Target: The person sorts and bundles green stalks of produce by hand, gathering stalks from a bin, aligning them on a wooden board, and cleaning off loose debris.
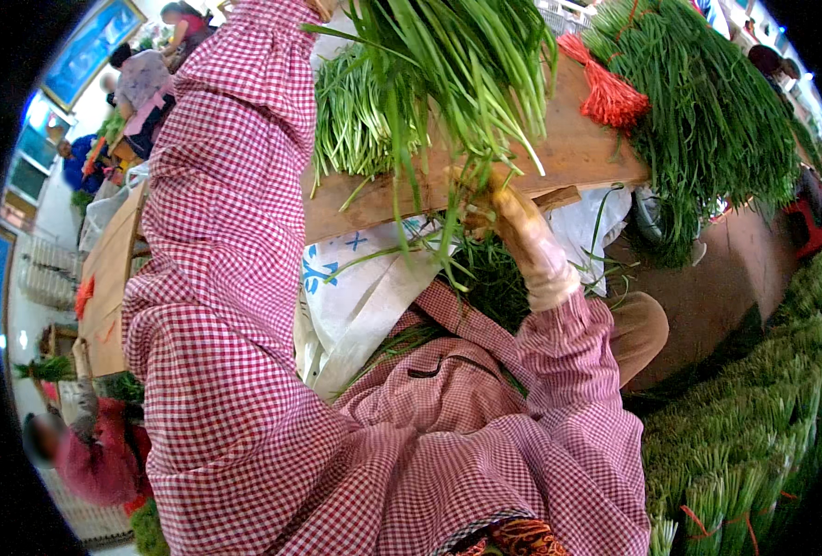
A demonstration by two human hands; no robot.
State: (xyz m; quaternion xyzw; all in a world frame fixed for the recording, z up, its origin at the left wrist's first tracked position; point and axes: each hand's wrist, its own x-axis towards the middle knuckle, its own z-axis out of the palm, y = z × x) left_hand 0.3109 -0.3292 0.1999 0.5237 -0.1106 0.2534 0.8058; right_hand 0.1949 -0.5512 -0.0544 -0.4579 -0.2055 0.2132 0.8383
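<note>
Left arm in red-and-white checked cloth sleeve (pixel 226 241) is raised, hand out of view; gloved right hand (pixel 513 222) is lifted, fingers closed.

A long wooden table (pixel 578 148) is running across the room, above the fingers. Beyond its far left end, blue-framed windows (pixel 87 51) are letting in pale daylight along a white wall. To the right, a reddish-brown floor (pixel 708 296) is showing.

Vegetable-packing hall (bundled greens (pixel 754 463) everywhere)
</note>
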